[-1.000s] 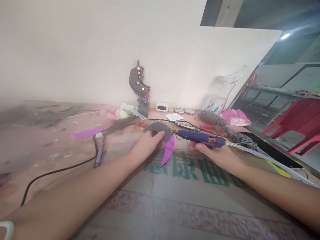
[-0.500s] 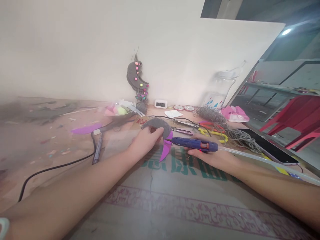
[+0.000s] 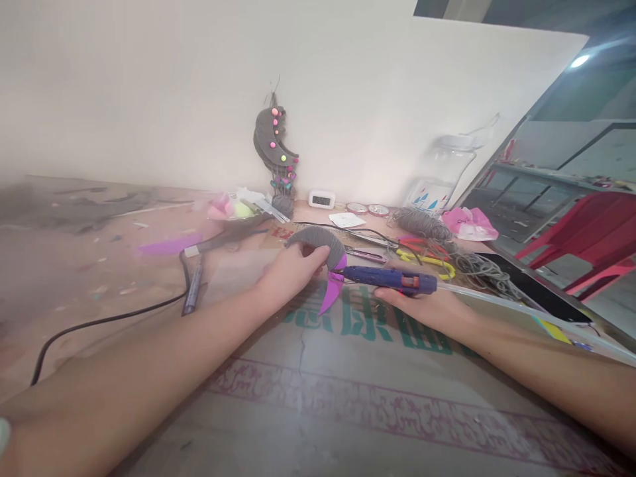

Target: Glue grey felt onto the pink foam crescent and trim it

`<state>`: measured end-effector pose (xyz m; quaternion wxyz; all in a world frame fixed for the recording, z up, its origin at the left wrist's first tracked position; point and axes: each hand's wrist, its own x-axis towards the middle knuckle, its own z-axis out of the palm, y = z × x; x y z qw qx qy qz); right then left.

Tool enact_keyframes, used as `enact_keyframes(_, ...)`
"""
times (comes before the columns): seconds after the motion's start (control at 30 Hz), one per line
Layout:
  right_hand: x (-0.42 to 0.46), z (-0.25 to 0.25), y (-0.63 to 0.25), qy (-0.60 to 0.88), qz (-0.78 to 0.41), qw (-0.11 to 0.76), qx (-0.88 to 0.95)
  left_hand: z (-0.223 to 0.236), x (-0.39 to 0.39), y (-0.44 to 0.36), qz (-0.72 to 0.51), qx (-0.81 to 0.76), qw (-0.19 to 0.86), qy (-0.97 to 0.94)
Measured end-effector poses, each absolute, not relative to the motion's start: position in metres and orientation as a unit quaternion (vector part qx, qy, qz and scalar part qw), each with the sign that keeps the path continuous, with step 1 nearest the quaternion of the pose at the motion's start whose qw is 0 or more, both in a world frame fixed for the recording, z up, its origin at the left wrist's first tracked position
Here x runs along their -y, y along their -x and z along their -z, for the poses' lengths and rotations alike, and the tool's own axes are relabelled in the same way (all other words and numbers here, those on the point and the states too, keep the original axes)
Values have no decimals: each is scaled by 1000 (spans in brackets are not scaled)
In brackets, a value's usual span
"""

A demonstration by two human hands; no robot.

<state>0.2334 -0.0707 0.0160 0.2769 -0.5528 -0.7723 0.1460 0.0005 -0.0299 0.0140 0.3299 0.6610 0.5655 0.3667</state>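
My left hand (image 3: pixel 301 268) pinches a crescent moon shape (image 3: pixel 320 240) above the table. Grey yarn wraps most of the crescent, while its lower tip is bare purple. In my right hand (image 3: pixel 422 303) lies a dark blue hot glue gun (image 3: pixel 382 277), held on its side with a long clear glue stick (image 3: pixel 501 301) trailing out of its back. The gun's nozzle meets the purple part just below the edge of the yarn; whether glue is coming out is too small to tell. My right fingers are partly hidden behind the gun.
A finished grey crescent (image 3: pixel 271 139) with coloured pompoms leans on the white wall. Behind my hands are a small clock (image 3: pixel 322 199), grey yarn (image 3: pixel 422 224), yellow-handled scissors (image 3: pixel 427 263) and a glass jar (image 3: pixel 442 175). A phone (image 3: pixel 541 288) lies right; a marker (image 3: pixel 193 288) and black cable (image 3: pixel 114 317) lie left.
The view has shifted slightly, so the scene sits a little higher. Both hands keep their holds, and the nozzle stays at the purple part of the crescent.
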Motion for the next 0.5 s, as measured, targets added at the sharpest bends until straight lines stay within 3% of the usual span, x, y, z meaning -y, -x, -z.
enact_keyframes(0.5, 74, -18, -232, 555, -121, 260, 781, -17, 32, -1, -360, -570, 327, -662)
